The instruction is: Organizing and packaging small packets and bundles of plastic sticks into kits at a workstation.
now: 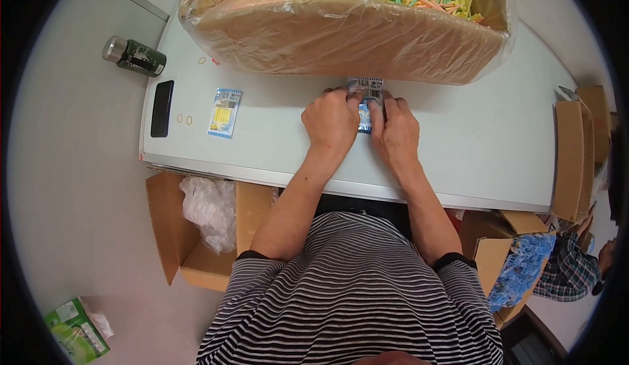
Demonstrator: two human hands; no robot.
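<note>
A small blue-and-silver printed packet (364, 117) lies on the white table (478, 142), just in front of the large carton. My left hand (331, 119) is closed over its left edge, with the fingers curled and the thumb near its middle. From the right, my right hand (396, 126) pinches the same packet, its thumb or a finger pressed on the lower part. The fingertips partly cover the packet, so whether it is sealed I cannot tell. A second flat packet (225, 113), blue and white with a yellow panel, lies apart to the left.
A plastic-lined carton (347, 37) of colourful thin sticks stands at the back. Leftward are a black phone (162, 108), a green flask (135, 56) and rubber bands (189, 121). Below the table edge, one box (190, 274) holds clear plastic, another blue packets (524, 260). A person (570, 267) is far right.
</note>
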